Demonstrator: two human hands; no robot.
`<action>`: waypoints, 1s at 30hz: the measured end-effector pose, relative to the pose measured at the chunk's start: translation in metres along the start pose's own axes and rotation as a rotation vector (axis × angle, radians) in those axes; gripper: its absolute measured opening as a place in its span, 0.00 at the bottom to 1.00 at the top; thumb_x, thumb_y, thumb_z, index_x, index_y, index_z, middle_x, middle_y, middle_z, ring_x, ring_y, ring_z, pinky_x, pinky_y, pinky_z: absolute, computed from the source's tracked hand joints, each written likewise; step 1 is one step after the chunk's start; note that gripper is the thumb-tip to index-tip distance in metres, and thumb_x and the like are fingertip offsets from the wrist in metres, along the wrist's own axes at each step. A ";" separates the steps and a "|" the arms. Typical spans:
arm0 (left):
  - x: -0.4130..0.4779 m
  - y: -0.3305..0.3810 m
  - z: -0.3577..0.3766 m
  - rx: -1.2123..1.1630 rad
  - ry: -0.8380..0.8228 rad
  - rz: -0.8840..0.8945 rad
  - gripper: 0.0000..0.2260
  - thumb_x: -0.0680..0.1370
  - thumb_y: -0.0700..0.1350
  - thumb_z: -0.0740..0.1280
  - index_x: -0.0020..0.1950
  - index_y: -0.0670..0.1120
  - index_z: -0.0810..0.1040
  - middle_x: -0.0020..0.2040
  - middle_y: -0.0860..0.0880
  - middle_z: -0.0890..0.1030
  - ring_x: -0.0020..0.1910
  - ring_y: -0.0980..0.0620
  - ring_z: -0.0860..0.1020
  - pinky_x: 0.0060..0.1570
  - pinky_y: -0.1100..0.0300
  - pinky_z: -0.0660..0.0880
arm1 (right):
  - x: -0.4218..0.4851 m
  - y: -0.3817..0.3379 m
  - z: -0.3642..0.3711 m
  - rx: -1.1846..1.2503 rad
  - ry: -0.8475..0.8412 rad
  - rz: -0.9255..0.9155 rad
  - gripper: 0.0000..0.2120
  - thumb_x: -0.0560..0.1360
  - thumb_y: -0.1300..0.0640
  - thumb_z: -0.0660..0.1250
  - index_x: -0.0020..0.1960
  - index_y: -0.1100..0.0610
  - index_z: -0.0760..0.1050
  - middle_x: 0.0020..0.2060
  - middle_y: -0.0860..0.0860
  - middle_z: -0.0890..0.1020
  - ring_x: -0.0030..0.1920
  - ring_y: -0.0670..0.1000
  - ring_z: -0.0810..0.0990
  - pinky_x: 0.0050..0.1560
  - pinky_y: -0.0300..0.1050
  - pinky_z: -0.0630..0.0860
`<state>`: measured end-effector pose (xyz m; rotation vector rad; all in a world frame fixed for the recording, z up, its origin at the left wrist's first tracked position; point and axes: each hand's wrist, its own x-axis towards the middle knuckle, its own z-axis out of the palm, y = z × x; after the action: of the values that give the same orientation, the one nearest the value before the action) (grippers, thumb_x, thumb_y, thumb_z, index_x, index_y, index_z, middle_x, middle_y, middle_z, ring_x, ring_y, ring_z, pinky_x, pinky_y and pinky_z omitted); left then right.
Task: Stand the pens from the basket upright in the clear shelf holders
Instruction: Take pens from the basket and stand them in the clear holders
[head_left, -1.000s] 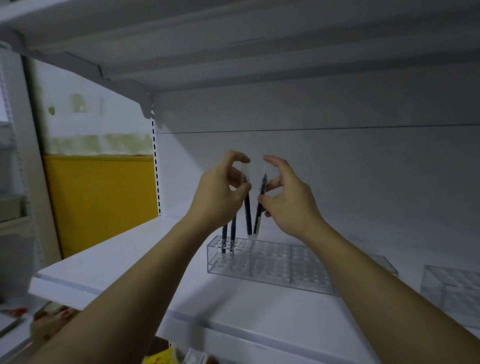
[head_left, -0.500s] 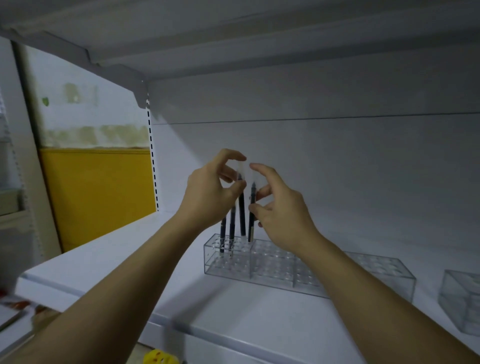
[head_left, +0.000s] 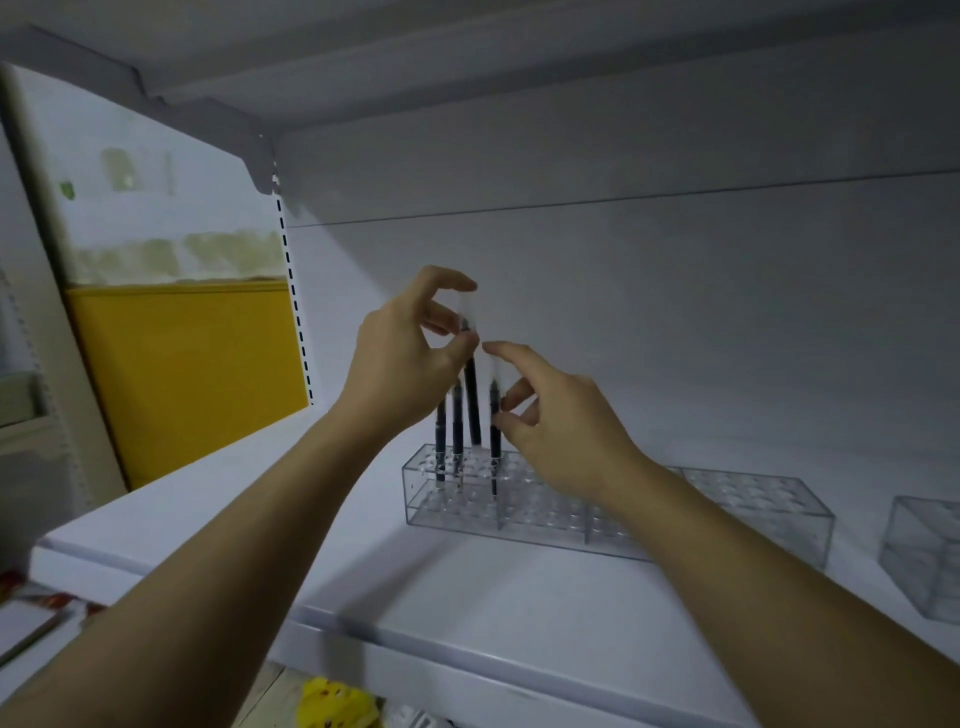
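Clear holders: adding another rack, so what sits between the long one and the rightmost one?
Head view: only bare shelf between long holder and rightmost holder.

The right hand (head_left: 561, 431) has brought its pen (head_left: 494, 441) down from a tilt above the clear holder (head_left: 545, 514) to upright, with the tip now in a hole, just right of the left hand (head_left: 400, 374). The right forefinger has straightened over the cap.

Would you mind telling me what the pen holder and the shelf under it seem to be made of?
Pen holder: clear, glossy plastic, probably acrylic; you see through its walls. Shelf: smooth, matt white, possibly painted metal; the look leaves it open.
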<state>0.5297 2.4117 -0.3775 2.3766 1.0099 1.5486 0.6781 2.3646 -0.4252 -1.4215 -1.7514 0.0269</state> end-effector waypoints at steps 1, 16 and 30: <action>-0.001 0.000 0.000 -0.002 -0.002 -0.004 0.17 0.76 0.43 0.71 0.63 0.53 0.73 0.47 0.54 0.81 0.48 0.59 0.78 0.42 0.76 0.62 | -0.001 0.000 0.000 -0.007 -0.007 0.001 0.30 0.78 0.55 0.67 0.73 0.36 0.58 0.50 0.44 0.78 0.45 0.48 0.79 0.52 0.48 0.80; -0.013 -0.017 0.015 0.106 -0.027 -0.044 0.09 0.75 0.46 0.72 0.51 0.57 0.76 0.56 0.53 0.76 0.56 0.54 0.74 0.57 0.57 0.71 | -0.009 -0.002 -0.005 0.122 -0.064 0.050 0.34 0.78 0.61 0.64 0.75 0.37 0.56 0.42 0.42 0.77 0.41 0.46 0.79 0.48 0.41 0.79; -0.027 -0.018 0.005 0.274 -0.129 0.057 0.23 0.75 0.48 0.71 0.69 0.56 0.71 0.73 0.56 0.68 0.73 0.51 0.60 0.71 0.49 0.59 | -0.012 -0.005 -0.006 -0.065 -0.045 0.014 0.39 0.77 0.55 0.67 0.76 0.34 0.45 0.62 0.48 0.74 0.56 0.48 0.76 0.59 0.47 0.77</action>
<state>0.5185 2.4107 -0.4086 2.6682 1.2035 1.3270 0.6775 2.3500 -0.4263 -1.4902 -1.7934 0.0097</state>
